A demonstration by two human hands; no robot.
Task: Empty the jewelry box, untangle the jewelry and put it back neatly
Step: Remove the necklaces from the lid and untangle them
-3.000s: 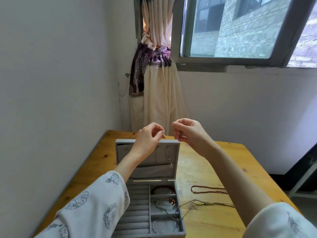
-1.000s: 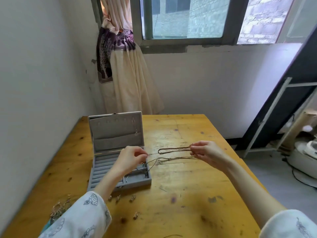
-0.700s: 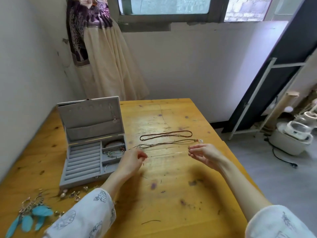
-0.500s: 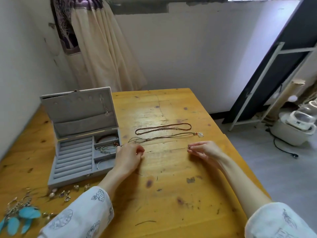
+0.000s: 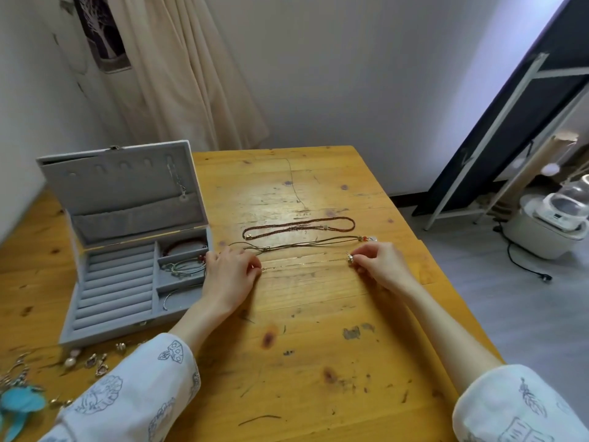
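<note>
A grey jewelry box (image 5: 105, 327) stands open on the left of the wooden table (image 5: 318, 362), with bracelets in its right compartments and a chain hanging in its lid. A thin gold chain (image 5: 302, 263) lies stretched straight on the table. My left hand (image 5: 231, 271) pinches its left end and my right hand (image 5: 381, 264) pinches its right end at a small pendant. Just beyond it lie a green cord necklace (image 5: 302, 245) and a brown bead necklace (image 5: 299, 227), both laid out straight.
Small earrings and rings (image 5: 95, 358) lie in front of the box, and blue feather earrings (image 5: 19, 401) sit at the table's front left corner. A curtain hangs at the back left. Right of the table stand a dark leaning frame (image 5: 497, 122) and a white appliance (image 5: 551, 218).
My hands came down from in front of the window to the table, pulling the thin chain taut and laying it flat in front of the two other necklaces. The view tilted down.
</note>
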